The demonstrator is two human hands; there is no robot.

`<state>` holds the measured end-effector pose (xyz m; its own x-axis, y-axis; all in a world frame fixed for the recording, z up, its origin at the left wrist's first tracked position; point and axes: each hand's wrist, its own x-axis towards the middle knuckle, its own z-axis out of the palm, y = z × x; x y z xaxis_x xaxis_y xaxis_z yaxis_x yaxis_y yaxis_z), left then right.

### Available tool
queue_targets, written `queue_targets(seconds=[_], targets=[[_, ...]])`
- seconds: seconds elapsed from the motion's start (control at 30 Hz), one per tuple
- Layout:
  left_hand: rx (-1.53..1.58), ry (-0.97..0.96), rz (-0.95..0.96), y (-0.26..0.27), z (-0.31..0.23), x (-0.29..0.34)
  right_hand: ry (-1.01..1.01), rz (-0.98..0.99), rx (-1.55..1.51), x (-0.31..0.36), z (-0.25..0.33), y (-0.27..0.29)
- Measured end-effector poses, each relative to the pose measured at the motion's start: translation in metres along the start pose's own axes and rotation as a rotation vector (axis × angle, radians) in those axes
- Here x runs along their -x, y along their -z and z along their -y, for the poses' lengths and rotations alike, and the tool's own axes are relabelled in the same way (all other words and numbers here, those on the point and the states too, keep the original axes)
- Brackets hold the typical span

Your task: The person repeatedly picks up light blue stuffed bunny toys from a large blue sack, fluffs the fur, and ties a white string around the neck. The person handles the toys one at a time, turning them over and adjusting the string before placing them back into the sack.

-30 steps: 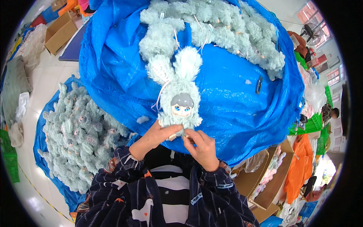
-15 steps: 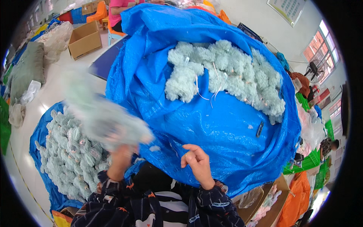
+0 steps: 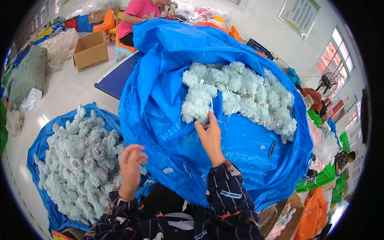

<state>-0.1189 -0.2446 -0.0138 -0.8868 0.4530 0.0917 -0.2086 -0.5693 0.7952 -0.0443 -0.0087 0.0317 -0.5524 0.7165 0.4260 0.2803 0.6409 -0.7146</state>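
Note:
Several fluffy pale-green plush pieces (image 3: 252, 92) lie in a row on a large blue plastic sheet (image 3: 188, 148), with thin white ribbons (image 3: 229, 93) trailing among them. My right hand (image 3: 211, 138) reaches over the sheet to the lower edge of the nearest plush piece (image 3: 196, 105) on the left. Its thumb and forefinger are apart and at the fur; whether they touch it I cannot tell. My left hand (image 3: 133, 162) is empty, its fingers loosely bent and slightly blurred. Beside it rises a heap of pale-green plush toys (image 3: 80, 164) in another blue sheet.
A small dark object (image 3: 272, 148) lies on the big sheet's right side. Beyond its far left edge are a dark blue board (image 3: 118, 78), an open cardboard box (image 3: 90, 51) and a seated person in pink (image 3: 138, 14). Green crates (image 3: 320, 178) and an orange bag (image 3: 313, 212) stand right.
The blurred plush toy has left my left hand, and the heap shows fully. My right hand has moved forward to the nearest plush piece. The whole view has shifted slightly.

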Motion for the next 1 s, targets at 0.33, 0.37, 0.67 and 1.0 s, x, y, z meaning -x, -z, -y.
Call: queue_targets(seconds=[0.33,0.37,0.67,1.0], targets=[[-0.156,0.238,0.380,-0.023,0.030,0.011,-0.186,0.022,-0.538,0.031,0.004,0.031],[-0.126,0.263,0.403,-0.031,0.029,0.009,-0.150,-0.024,-0.489,0.047,0.003,0.041],[-0.010,0.417,0.704,-0.067,0.042,0.016,0.647,0.210,0.274,0.142,0.036,0.074],[-0.035,0.638,0.948,-0.058,0.052,0.035,-0.131,0.171,-0.248,0.146,0.028,0.124]])
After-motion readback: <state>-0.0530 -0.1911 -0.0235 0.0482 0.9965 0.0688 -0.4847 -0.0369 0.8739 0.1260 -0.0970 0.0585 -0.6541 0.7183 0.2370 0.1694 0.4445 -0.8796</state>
